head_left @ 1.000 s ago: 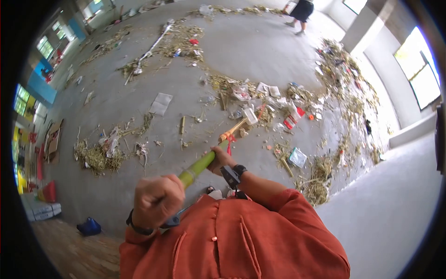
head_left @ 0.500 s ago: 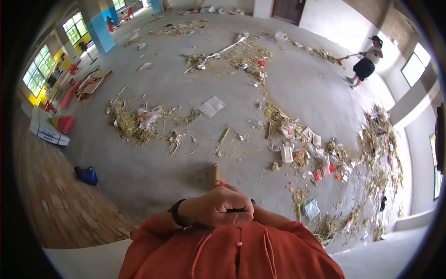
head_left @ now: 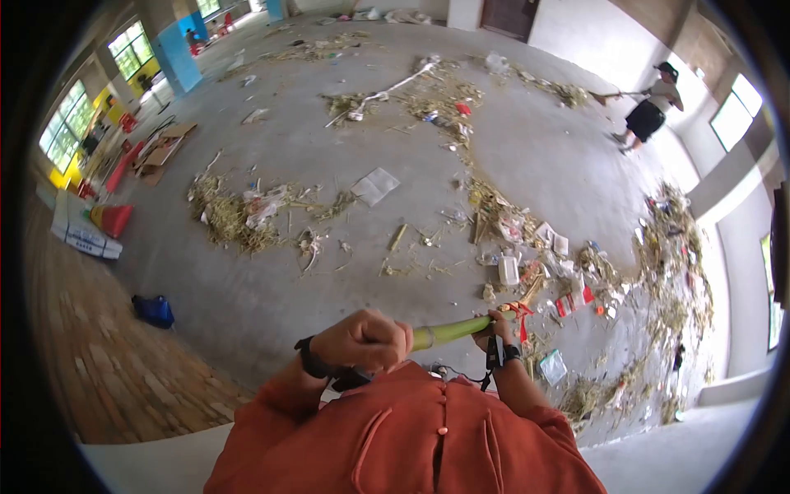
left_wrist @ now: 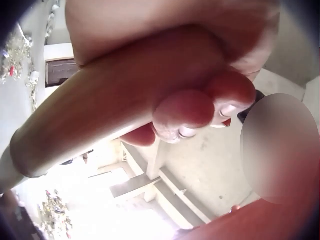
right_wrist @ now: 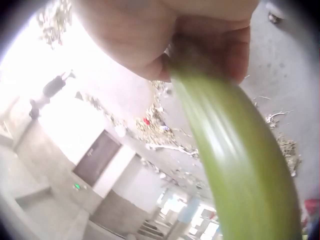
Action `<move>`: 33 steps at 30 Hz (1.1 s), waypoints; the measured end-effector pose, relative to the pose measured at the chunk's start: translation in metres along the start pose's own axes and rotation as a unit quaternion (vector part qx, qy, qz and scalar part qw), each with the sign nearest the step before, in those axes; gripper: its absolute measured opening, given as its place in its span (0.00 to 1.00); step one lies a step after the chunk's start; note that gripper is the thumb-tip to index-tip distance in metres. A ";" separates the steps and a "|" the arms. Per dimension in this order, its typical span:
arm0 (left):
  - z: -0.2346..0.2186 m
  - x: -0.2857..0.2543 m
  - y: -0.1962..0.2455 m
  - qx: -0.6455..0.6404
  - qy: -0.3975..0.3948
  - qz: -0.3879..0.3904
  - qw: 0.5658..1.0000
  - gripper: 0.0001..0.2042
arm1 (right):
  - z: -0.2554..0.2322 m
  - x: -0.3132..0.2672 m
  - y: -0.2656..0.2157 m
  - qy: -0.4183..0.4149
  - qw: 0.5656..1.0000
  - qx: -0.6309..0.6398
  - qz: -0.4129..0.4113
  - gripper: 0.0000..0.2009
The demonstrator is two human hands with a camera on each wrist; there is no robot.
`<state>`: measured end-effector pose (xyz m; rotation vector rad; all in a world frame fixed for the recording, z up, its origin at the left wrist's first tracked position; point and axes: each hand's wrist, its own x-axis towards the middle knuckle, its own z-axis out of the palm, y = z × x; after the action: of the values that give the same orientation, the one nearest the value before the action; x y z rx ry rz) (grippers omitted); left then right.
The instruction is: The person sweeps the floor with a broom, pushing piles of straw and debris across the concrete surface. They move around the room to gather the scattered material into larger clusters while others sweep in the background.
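A broom with a thick green bamboo handle [head_left: 448, 333] lies slanted across the front of my body in the head view. My left hand [head_left: 362, 342] is wrapped round the upper end of the handle, near my chest. Farther right, my right hand [head_left: 492, 328] grips it lower down, close to a red tie [head_left: 523, 319]. Past the tie, the tan lower end [head_left: 535, 288] overlaps the litter. Curled fingers [left_wrist: 182, 112] show under the handle in the left wrist view. The right wrist view has the glossy green handle [right_wrist: 230, 150] running out of my grip.
Straw and rubbish [head_left: 502, 218] form a long band on the grey floor [head_left: 313, 305]. A straw heap [head_left: 234, 218] lies at left, a denser strip [head_left: 671, 247] along the right wall. Another person [head_left: 650, 107] stands back right with a broom. A blue bag [head_left: 153, 310] sits at left.
The head view has turned left. The handle pointed forward, then my hands came together before my chest; now it slants right, with my right hand farther out.
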<state>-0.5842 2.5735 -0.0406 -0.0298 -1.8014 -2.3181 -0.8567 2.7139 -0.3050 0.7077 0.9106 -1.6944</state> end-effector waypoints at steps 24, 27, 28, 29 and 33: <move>0.133 0.170 -0.176 0.453 -0.435 -0.075 0.774 0.17 | -0.305 -0.076 0.053 0.169 0.940 0.294 -0.018 0.12; 0.123 0.176 -0.176 0.422 -0.339 -0.104 0.834 0.15 | -0.304 -0.050 0.041 0.118 0.961 0.249 -0.037 0.10; 0.122 0.174 -0.167 0.424 -0.344 -0.109 0.830 0.15 | -0.294 -0.050 0.032 0.144 0.977 0.155 -0.018 0.11; 0.122 0.173 -0.152 0.443 -0.324 -0.101 0.830 0.14 | -0.316 -0.009 0.037 0.153 0.965 0.214 0.000 0.12; 0.128 0.169 -0.098 0.474 -0.281 -0.035 0.834 0.13 | -0.234 -0.051 -0.013 0.051 0.995 0.075 -0.031 0.12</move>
<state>-0.7811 2.6943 -0.0782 -0.5375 -3.0768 -1.2366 -0.8496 2.9390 -0.3866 0.8819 0.8902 -1.8085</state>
